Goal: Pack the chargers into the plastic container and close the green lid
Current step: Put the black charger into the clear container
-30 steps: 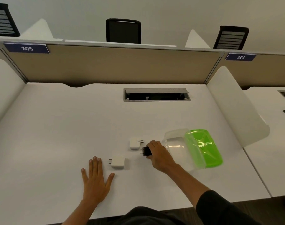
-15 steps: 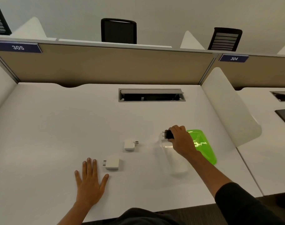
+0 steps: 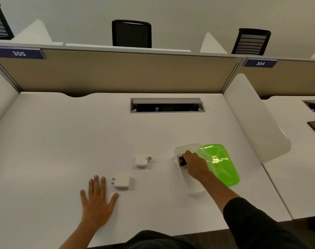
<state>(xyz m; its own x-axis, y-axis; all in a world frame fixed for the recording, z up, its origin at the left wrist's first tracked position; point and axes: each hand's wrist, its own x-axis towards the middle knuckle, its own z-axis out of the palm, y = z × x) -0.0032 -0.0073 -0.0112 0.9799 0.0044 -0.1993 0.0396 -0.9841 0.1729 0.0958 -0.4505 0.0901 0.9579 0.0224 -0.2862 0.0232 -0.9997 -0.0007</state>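
A clear plastic container lies open on the white desk, with its green lid resting against its right side. My right hand reaches down into the container and grips a small black charger low inside it. Two white chargers lie on the desk to the left: one with its prongs pointing right, the other with its prongs pointing left. My left hand rests flat on the desk, fingers spread, just left of the nearer white charger.
A cable hatch is set into the desk behind the chargers. A tan partition closes the back. A white curved divider stands at the right, close behind the green lid. The desk's front edge runs just below my left hand.
My right hand lifted the black charger from beside the white chargers, carried it right over the container's rim, and has lowered it inside. My left hand stayed flat on the desk.
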